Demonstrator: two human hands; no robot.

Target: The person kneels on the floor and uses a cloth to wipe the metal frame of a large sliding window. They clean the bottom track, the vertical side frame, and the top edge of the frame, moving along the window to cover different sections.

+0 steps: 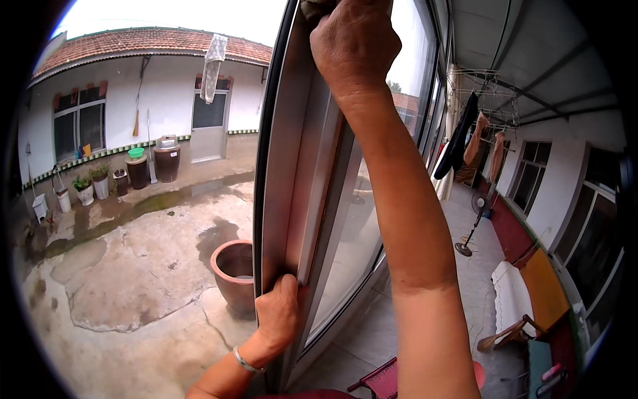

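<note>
Courtyard behind, left hand (278, 316) grips window frame (292, 166); right hand (352, 43) presses cloth (316, 8).

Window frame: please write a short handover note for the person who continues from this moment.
Left hand: grips the lower edge of the aluminium window frame, thumb on the inner channel.
Right hand: raised at the top of the frame, pressing a dark cloth against it.
Glass pane stands beside the forearm. A clay pot sits outside below.
Done: cannot tell how much is wiped.
Left: the frame below the cloth seems still to be covered.
</note>
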